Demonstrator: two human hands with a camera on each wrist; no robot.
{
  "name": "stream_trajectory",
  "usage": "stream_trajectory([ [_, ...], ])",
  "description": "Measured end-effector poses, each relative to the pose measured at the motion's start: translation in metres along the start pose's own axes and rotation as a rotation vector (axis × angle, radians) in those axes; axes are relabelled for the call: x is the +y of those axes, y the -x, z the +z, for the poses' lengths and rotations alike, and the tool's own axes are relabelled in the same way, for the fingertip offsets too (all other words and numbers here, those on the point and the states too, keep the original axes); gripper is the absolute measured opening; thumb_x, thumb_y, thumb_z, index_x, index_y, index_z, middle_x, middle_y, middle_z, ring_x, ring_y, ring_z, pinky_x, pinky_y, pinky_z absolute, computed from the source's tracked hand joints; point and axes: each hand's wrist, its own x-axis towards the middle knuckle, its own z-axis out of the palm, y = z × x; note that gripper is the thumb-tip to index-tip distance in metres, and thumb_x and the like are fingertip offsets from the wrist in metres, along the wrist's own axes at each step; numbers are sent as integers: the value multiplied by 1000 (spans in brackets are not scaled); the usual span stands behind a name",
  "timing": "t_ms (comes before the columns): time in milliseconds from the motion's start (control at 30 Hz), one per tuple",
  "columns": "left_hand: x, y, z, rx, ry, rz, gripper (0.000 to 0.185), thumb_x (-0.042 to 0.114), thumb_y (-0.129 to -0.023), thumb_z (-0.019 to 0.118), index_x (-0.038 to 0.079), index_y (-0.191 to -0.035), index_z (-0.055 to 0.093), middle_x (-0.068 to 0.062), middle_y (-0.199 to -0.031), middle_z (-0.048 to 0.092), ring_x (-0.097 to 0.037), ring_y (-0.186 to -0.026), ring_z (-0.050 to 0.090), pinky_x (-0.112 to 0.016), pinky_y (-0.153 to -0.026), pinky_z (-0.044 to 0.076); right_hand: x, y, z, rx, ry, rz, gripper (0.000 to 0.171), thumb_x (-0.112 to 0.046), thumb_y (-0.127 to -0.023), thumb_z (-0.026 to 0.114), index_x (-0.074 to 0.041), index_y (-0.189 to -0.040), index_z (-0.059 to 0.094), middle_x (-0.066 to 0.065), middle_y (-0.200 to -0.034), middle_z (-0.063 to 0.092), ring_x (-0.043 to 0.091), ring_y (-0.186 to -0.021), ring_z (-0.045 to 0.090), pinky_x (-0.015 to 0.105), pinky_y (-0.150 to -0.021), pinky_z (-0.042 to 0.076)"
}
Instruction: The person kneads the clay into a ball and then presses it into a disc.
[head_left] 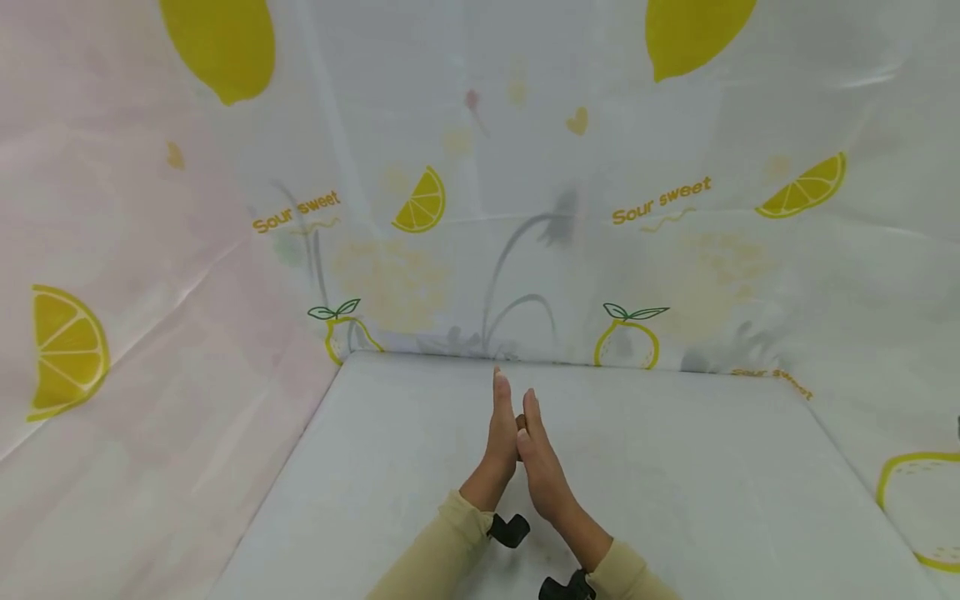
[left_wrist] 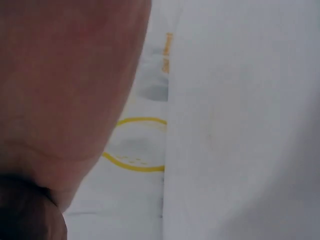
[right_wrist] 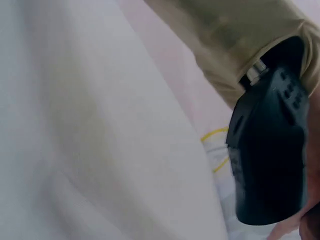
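Note:
Above the white table, my left hand (head_left: 501, 429) and right hand (head_left: 542, 462) come together palm to palm, meeting near the thumbs. Straight fingers on both point up and away, with the left fingertips a little higher. Wrists stand apart, so the two forearms form a narrow V. No object shows in either hand; the space between the palms is mostly hidden. Bare skin of a hand (left_wrist: 65, 90) fills the left side of the left wrist view. In the right wrist view, a black wrist camera (right_wrist: 270, 155) sits by a beige sleeve (right_wrist: 240, 35).
The white tabletop (head_left: 675, 483) spreads around the hands. Behind it hangs a pale curtain (head_left: 510, 275) printed with lemons and "Sour sweet" lettering. A pinkish curtain side (head_left: 150, 467) borders the table's left edge. Small black cameras (head_left: 510, 531) are strapped at both wrists.

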Motion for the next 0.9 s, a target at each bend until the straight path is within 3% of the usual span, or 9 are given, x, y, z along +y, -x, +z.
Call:
stream_trajectory([
  [267, 8, 6, 4, -38, -147, 5, 69, 51, -111, 18, 11, -165, 2, -16, -169, 8, -35, -154, 12, -61, -120, 13, -12, 6, -5, 39, 56, -89, 62, -18, -111, 30, -9, -163, -2, 3, -170, -5, 30, -155, -2, 18, -119, 6],
  [333, 9, 6, 5, -67, -140, -4, 69, 53, -110, 17, 13, -165, 1, -22, -154, 41, -36, -140, 42, -57, -112, 33, -15, 4, -8, 60, 53, -94, 62, -21, -111, 29, -12, -164, -3, 2, -170, -4, 32, -155, -3, 30, -122, 10],
  [400, 6, 7, 6, -98, -137, -13, 69, 54, -110, 16, 15, -165, 0, -20, -116, 63, -31, -105, 61, -48, -98, 45, -16, 0, -11, 72, 16, -84, 61, -26, -112, 26, -14, -164, -3, 0, -170, -5, 31, -155, -4, 43, -122, 10],
  [500, 0, 11, 8, -157, -122, 6, 68, 53, -110, 15, 16, -165, -3, -17, -122, 61, -27, -110, 59, -45, -102, 43, -14, -9, -17, 97, -67, -51, 60, -33, -113, 20, -15, -164, -5, -1, -170, -7, 26, -155, -4, 45, -122, 12],
  [567, -3, 16, 9, -204, -127, 51, 66, 48, -112, 13, 13, -164, -5, -14, -122, 63, -24, -119, 55, -48, -117, 26, -11, -15, -22, 117, -132, -13, 61, -37, -112, 16, -13, -163, -8, -1, -169, -9, 22, -154, 0, 45, -123, 10],
  [633, -3, 21, 9, -255, -115, 99, 64, 45, -112, 10, 11, -164, -6, -17, -148, 48, -24, -147, 29, -54, -123, 5, -9, -22, -29, 144, -174, 37, 63, -41, -112, 15, -12, -163, -8, -1, -169, -8, 19, -154, 0, 43, -123, 9],
  [733, 0, 24, 7, -334, -97, 154, 65, 47, -111, 6, 12, -163, -8, -19, -151, 45, -25, -150, 23, -56, -122, 1, -4, -31, -37, 168, -202, 114, 67, -46, -111, 15, -9, -163, -6, 2, -170, -6, 18, -154, 2, 51, -123, 5],
  [833, 7, 23, 3, -393, -54, 202, 73, 58, -107, 4, 13, -164, -8, -6, -170, -11, -21, -154, -13, -55, -121, -6, 2, -33, -37, 172, -194, 164, 67, -47, -111, 15, -8, -164, 0, 6, -171, -2, 21, -155, 0, 52, -123, 2],
  [900, 12, 21, 1, -402, -21, 233, 79, 64, -105, 4, 13, -163, -8, -5, -170, -12, -21, -154, -13, -55, -122, -5, 7, -30, -33, 166, -174, 177, 66, -47, -111, 13, -8, -164, 5, 7, -171, 2, 24, -155, 2, 54, -123, 2],
])
